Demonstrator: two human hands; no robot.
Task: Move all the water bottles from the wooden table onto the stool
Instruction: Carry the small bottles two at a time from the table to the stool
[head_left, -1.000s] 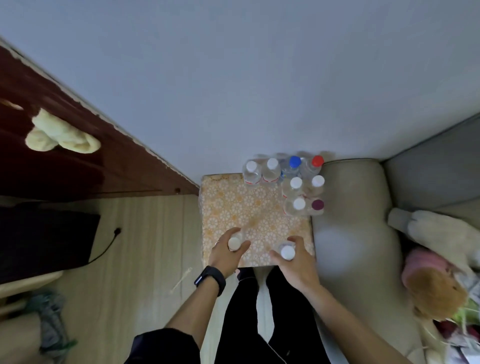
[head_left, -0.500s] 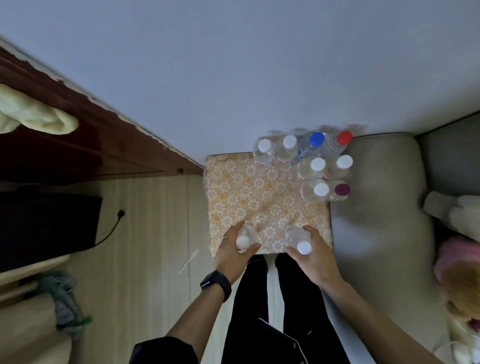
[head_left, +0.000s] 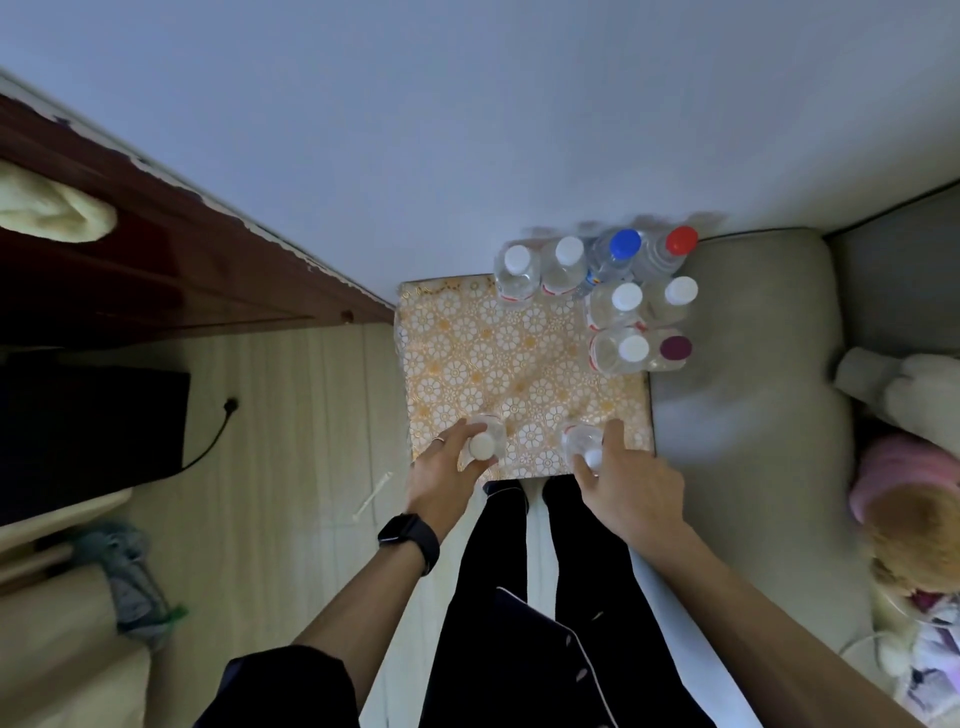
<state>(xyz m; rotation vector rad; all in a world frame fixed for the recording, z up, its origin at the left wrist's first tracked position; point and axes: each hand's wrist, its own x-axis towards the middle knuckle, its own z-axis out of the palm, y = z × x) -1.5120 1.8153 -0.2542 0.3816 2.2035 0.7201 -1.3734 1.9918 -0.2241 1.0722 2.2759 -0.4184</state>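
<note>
The stool (head_left: 467, 364) has an orange floral cover and stands in front of my legs. Several clear water bottles (head_left: 613, 306) with white, blue, red and dark purple caps are grouped at its far right corner. My left hand (head_left: 441, 478) grips a white-capped bottle (head_left: 483, 441) standing at the stool's near left edge. My right hand (head_left: 623, 483) holds a second white-capped bottle (head_left: 582, 441) at the near right edge, fingers curled around it. The dark wooden table (head_left: 130, 249) is at the left; no bottles show on the part in view.
A pale yellow cloth (head_left: 52, 208) lies on the wooden table. A grey sofa (head_left: 753, 338) touches the stool's right side, with stuffed toys (head_left: 909, 405) on it. A black box (head_left: 88, 431) and a cable (head_left: 218, 436) sit on the light floor at the left.
Both hands stay on their bottles at the stool's near edge, which seem to sit lower on the cover now. The view has shifted, so the stool appears higher in the frame.
</note>
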